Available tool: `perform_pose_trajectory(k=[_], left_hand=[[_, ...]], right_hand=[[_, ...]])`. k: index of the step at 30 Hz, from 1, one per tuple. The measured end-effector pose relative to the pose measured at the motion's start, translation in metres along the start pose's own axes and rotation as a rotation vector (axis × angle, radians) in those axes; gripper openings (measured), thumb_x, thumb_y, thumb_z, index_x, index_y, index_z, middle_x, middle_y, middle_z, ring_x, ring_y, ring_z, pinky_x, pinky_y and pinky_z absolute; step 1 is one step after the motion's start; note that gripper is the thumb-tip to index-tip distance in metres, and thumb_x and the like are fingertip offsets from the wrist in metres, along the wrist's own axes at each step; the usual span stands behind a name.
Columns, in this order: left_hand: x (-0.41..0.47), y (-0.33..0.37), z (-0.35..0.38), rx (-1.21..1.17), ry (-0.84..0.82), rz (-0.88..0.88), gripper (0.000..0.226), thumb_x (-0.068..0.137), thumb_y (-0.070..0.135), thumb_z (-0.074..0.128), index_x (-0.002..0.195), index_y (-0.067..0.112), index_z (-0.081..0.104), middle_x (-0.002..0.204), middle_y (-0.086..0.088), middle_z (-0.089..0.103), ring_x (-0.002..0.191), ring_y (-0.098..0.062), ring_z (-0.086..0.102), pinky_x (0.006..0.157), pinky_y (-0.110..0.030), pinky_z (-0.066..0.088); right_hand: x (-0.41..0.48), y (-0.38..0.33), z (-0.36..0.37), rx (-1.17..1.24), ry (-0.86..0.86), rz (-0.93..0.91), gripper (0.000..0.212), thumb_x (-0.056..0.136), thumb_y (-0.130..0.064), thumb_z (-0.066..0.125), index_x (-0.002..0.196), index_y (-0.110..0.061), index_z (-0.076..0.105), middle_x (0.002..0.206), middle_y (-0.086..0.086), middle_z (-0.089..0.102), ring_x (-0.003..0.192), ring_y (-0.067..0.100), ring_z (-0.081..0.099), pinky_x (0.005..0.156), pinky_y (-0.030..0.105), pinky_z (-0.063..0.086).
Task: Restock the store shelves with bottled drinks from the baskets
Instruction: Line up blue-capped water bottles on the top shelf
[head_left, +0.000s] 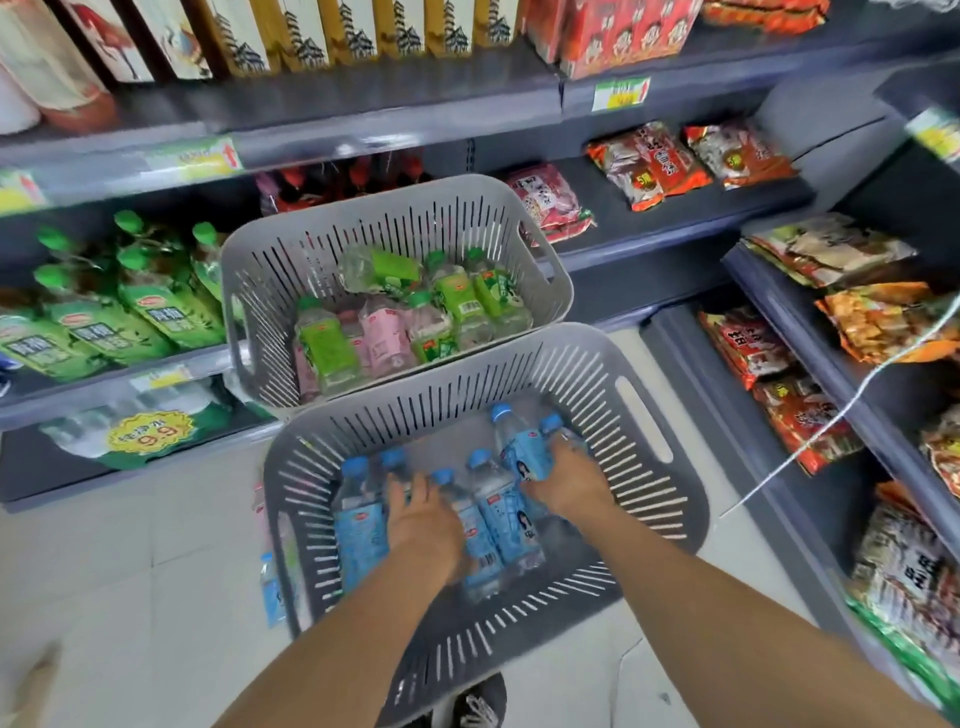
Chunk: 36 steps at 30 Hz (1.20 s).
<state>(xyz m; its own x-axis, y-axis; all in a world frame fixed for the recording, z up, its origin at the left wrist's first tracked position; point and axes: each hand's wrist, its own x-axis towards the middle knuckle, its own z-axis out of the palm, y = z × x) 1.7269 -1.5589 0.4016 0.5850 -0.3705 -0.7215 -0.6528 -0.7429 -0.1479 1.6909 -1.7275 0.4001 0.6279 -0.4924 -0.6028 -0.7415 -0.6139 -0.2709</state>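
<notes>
The blue-capped bottles (358, 525) lay caps-far in the near basket (639, 499), the right hand (569, 483) clamping the rightmost ones, the left hand (423, 522) atop the middle ones, its fingers' grip untellable.

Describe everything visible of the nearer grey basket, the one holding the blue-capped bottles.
The nearer basket is grey plastic by its look, round-cornered, its walls cut with vertical slits and a handle slot in the right side. It sits on the tiled floor, far rim against the second basket. Blue-capped bottles lie inside; the left hand reaches among them, the right hand grips one.
</notes>
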Motion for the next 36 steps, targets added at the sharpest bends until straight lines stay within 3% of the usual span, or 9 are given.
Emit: perform_pose_trajectory(k=[3,9,12,17,21,29,32,34,36], left_hand=[[0.010,0.002,0.005,0.032,-0.021,0.004,0.105,0.077,0.079,0.041,0.150,0.005,0.022,0.160,-0.016,0.005,0.146,-0.034,-0.012,0.109,-0.065,-0.014],[0.020,0.005,0.010,-0.175,0.000,-0.036,0.110,0.070,0.067,0.065,0.149,0.004,0.022,0.159,-0.021,-0.001,0.145,-0.035,-0.017,0.106,-0.067,-0.019],[0.021,0.004,0.009,-0.258,0.002,-0.029,0.095,0.074,0.056,0.069,0.145,0.005,0.031,0.159,-0.018,0.001,0.146,-0.033,-0.017,0.106,-0.067,-0.019],[0.021,0.003,0.001,-0.413,-0.006,-0.028,0.052,0.083,0.046,0.063,0.121,0.011,0.054,0.154,-0.010,0.028,0.147,-0.029,-0.014,0.106,-0.065,-0.021],[0.025,0.012,0.006,-0.493,0.056,-0.107,0.088,0.072,0.058,0.069,0.138,0.010,0.036,0.158,-0.015,0.015,0.148,-0.026,-0.007,0.107,-0.060,-0.023],[0.011,0.018,0.006,-0.586,0.297,-0.118,0.084,0.064,0.044,0.078,0.128,0.012,0.034,0.121,0.002,0.051,0.128,-0.018,0.041,0.118,-0.050,0.000],[0.003,0.021,0.011,-0.672,0.324,-0.044,0.099,0.070,0.036,0.076,0.144,0.009,0.015,0.134,0.001,0.043,0.132,-0.018,0.038,0.119,-0.044,0.004],[-0.001,0.021,0.009,-0.859,0.293,0.014,0.108,0.071,0.025,0.079,0.149,0.012,0.005,0.142,-0.002,0.031,0.126,-0.018,0.042,0.107,-0.032,0.034],[-0.003,0.020,0.000,-1.021,0.245,0.027,0.110,0.066,0.015,0.084,0.149,0.014,0.010,0.136,-0.003,0.030,0.113,-0.017,0.047,0.083,-0.019,0.043]], right_hand=[[0.010,0.000,0.002,-0.074,0.044,-0.002,0.076,0.075,-0.053,0.072,0.132,-0.010,0.046,0.129,0.014,0.052,0.118,0.029,0.053,0.096,0.034,0.045],[0.018,-0.001,0.003,-0.195,0.043,-0.008,0.075,0.067,-0.047,0.079,0.123,-0.009,0.048,0.120,0.012,0.056,0.110,0.026,0.057,0.085,0.032,0.050],[0.019,-0.003,-0.003,-0.234,0.012,0.007,0.068,0.067,-0.044,0.079,0.120,-0.010,0.052,0.118,0.009,0.059,0.109,0.024,0.058,0.084,0.031,0.049],[0.022,0.000,-0.011,-0.123,-0.078,0.060,0.077,0.062,-0.037,0.084,0.126,-0.013,0.048,0.120,0.007,0.057,0.108,0.024,0.059,0.084,0.031,0.050],[0.022,-0.001,-0.013,-0.111,-0.089,0.058,0.073,0.063,-0.037,0.083,0.124,-0.013,0.050,0.117,0.005,0.060,0.105,0.022,0.061,0.083,0.030,0.051],[0.022,0.005,-0.018,0.009,-0.134,0.062,0.066,0.068,-0.030,0.080,0.126,-0.019,0.051,0.101,-0.003,0.057,0.087,0.016,0.055,0.072,0.026,0.045],[0.020,0.005,-0.019,0.038,-0.128,0.066,0.068,0.068,-0.031,0.080,0.128,-0.020,0.050,0.100,-0.004,0.056,0.087,0.016,0.054,0.072,0.026,0.044],[0.019,0.005,-0.021,0.084,-0.136,0.075,0.069,0.066,-0.033,0.080,0.127,-0.019,0.051,0.100,-0.003,0.058,0.086,0.016,0.057,0.070,0.025,0.045],[0.015,0.003,-0.021,0.200,-0.159,0.088,0.066,0.061,-0.034,0.080,0.120,-0.014,0.058,0.096,-0.002,0.064,0.081,0.016,0.063,0.066,0.027,0.050]])
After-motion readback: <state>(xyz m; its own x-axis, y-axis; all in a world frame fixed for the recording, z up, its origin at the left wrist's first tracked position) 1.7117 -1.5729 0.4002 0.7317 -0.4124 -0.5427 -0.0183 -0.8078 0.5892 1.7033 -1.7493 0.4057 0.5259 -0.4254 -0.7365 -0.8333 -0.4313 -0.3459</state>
